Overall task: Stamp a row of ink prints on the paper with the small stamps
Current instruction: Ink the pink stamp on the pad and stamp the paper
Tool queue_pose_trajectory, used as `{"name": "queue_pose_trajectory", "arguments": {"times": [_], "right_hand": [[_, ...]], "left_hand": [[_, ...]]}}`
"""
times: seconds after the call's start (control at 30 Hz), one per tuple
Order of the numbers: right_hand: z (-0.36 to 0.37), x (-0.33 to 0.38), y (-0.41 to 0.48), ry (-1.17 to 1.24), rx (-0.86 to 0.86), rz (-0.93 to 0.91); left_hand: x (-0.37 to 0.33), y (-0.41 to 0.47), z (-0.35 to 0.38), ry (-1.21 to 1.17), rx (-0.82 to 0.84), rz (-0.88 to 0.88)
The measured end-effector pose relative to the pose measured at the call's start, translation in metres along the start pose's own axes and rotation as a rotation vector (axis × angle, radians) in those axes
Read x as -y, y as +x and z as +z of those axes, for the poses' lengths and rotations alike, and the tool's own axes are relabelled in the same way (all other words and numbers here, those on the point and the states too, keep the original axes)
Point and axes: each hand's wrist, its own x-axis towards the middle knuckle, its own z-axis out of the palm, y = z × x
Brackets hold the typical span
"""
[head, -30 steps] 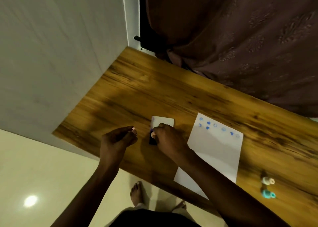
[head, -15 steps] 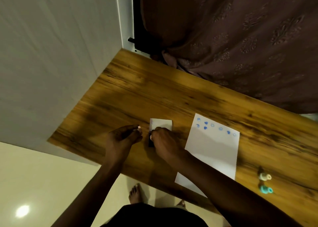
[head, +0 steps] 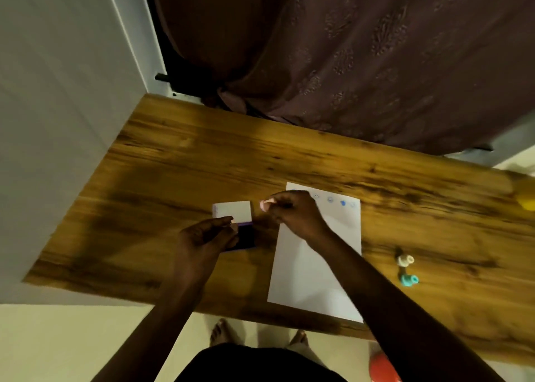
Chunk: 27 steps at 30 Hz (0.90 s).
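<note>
A white sheet of paper (head: 318, 265) lies on the wooden table (head: 173, 173), with a row of small blue prints (head: 343, 203) along its far edge. To its left sits an ink pad (head: 246, 236) with its white lid (head: 233, 211) flipped open. My right hand (head: 295, 213) is lifted above the paper's top left corner, pinching a small pale pink stamp (head: 265, 205) in its fingertips. My left hand (head: 202, 239) rests at the ink pad's left side, fingers curled against it. A white stamp (head: 405, 260) and a teal stamp (head: 409, 279) lie right of the paper.
A brown patterned curtain (head: 347, 63) hangs behind the table. A white wall panel (head: 58, 92) borders the table's left side. A yellow object (head: 525, 199) sits at the far right edge. My bare feet (head: 223, 331) and an orange-red object (head: 382, 367) show on the floor below.
My right hand lifted the pink stamp off the ink pad and moved right toward the paper. My left hand closed in on the ink pad's left side.
</note>
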Motion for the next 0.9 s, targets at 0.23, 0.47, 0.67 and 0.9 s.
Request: {"name": "queue_pose_trajectory", "arguments": {"times": [0.23,0.47,0.67,0.9], "right_hand": [[-0.066,-0.055,0.002,-0.524,-0.257,0.144],[-0.062,-0.053,0.008,-0.625,-0.195,0.113],[-0.06,-0.058,0.015,-0.673,-0.165,0.118],[-0.058,-0.063,0.019,-0.693,-0.135,0.157]], "left_hand": [[0.008,0.0,0.031,0.01,0.086,-0.009],[0.01,0.005,0.044,-0.015,0.092,-0.021],[0.012,0.01,0.044,-0.028,0.087,-0.035],[0.011,0.011,0.05,-0.039,0.083,-0.056]]}}
